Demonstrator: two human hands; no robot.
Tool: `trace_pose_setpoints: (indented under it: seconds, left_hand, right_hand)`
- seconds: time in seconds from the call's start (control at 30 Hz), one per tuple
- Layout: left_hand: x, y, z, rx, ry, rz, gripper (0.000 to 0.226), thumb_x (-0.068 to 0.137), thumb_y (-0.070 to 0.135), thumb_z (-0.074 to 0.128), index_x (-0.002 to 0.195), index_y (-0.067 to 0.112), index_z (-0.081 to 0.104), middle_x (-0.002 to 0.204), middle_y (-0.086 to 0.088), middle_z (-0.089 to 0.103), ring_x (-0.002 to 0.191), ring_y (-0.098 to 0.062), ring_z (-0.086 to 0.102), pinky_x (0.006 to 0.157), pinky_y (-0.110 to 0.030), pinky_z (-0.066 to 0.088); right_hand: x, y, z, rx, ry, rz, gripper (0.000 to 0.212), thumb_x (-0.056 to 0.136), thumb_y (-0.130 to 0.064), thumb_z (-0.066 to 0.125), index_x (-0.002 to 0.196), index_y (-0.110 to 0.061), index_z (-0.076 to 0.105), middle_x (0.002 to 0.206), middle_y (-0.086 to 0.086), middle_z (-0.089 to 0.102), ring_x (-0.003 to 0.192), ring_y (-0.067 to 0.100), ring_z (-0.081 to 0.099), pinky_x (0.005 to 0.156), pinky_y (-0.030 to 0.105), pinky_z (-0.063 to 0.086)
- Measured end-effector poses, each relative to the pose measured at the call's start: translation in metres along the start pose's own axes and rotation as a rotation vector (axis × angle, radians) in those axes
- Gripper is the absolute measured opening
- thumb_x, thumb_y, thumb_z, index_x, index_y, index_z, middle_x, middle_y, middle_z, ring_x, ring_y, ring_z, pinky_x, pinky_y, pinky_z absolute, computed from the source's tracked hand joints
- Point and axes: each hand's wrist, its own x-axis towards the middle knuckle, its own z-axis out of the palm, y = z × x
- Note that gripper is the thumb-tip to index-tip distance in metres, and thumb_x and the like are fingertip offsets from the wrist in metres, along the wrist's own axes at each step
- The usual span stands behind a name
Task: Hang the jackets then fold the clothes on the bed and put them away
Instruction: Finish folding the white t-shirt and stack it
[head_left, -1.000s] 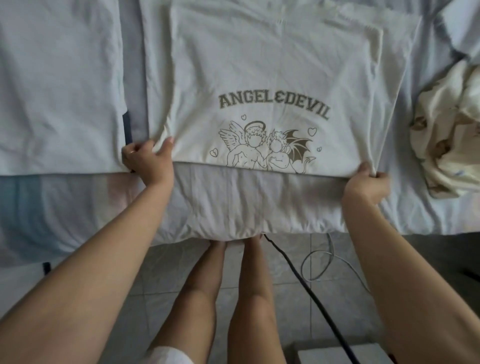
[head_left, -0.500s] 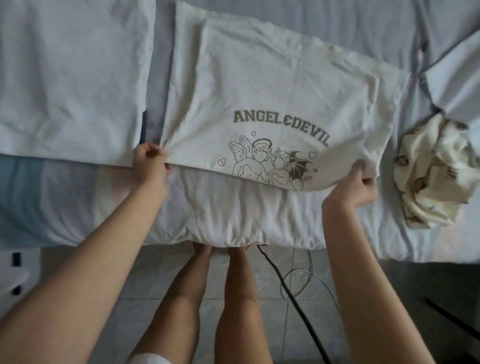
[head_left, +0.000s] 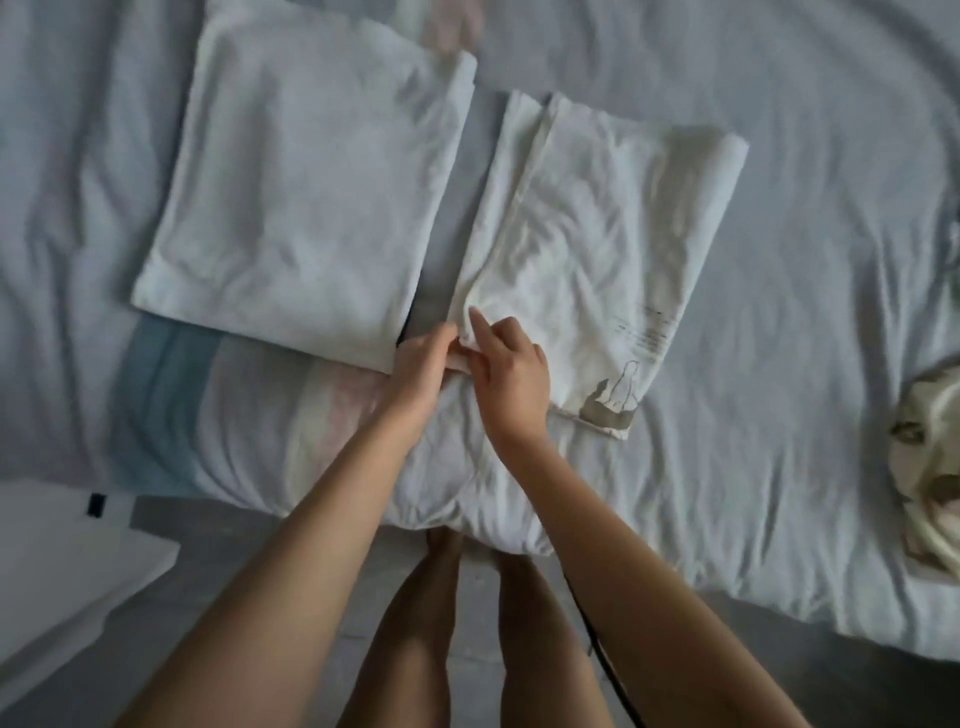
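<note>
On bed (head_left: 805, 156): cream printed T-shirt (head_left: 597, 249) folded flat, print at near-right corner; white folded shirt (head_left: 306, 208) just left; patterned garment (head_left: 930, 457) crumpled far right.

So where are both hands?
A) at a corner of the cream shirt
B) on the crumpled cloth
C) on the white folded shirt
A: the left hand and right hand meet at the near left corner of the cream shirt.
</note>
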Motion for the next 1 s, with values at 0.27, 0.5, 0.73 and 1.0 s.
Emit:
trace_pose_setpoints:
  seconds: [0.27, 0.5, 0.73, 1.0]
  left_hand:
    - [0.006, -0.007, -0.003, 0.212, 0.021, 0.148, 0.027, 0.085, 0.024, 0.065, 0.071, 0.002, 0.062, 0.067, -0.008, 0.06, 0.062, -0.008, 0.053, 0.06, -0.026, 0.039]
    - [0.006, -0.006, -0.008, 0.261, 0.124, 0.189, 0.021, 0.068, 0.027, 0.047, 0.056, 0.015, 0.034, 0.052, 0.0, 0.038, 0.048, -0.008, 0.032, 0.05, -0.023, 0.025]
    - [0.003, -0.016, -0.01, 0.347, 0.183, 0.276, 0.019, 0.069, 0.027, 0.045, 0.061, 0.013, 0.035, 0.058, -0.01, 0.043, 0.054, -0.014, 0.035, 0.051, -0.025, 0.027]
    - [-0.015, 0.006, 0.013, 0.238, 0.225, 0.39, 0.016, 0.069, 0.025, 0.036, 0.062, 0.013, 0.03, 0.062, -0.008, 0.026, 0.06, -0.018, 0.026, 0.057, -0.037, 0.023]
  right_hand:
    - [-0.004, 0.028, -0.01, -0.136, -0.036, -0.235, 0.052, 0.085, -0.025, 0.059, 0.133, -0.008, 0.052, 0.097, 0.004, 0.062, 0.087, 0.022, 0.058, 0.081, 0.033, 0.041]
    - [-0.042, 0.08, -0.044, -0.253, 0.015, 0.328, 0.068, 0.068, -0.001, 0.065, 0.133, -0.015, 0.047, 0.127, 0.013, 0.045, 0.115, 0.033, 0.043, 0.102, 0.041, 0.031]
    - [-0.062, 0.095, -0.082, 0.125, -0.02, 0.575, 0.075, 0.076, 0.007, 0.046, 0.138, -0.034, 0.038, 0.108, -0.005, 0.055, 0.089, 0.02, 0.057, 0.072, 0.041, 0.051]
    - [-0.046, 0.093, -0.12, 0.369, 0.088, 0.556, 0.054, 0.072, 0.008, 0.041, 0.099, -0.035, 0.059, 0.078, -0.016, 0.065, 0.058, 0.011, 0.06, 0.058, 0.045, 0.053]
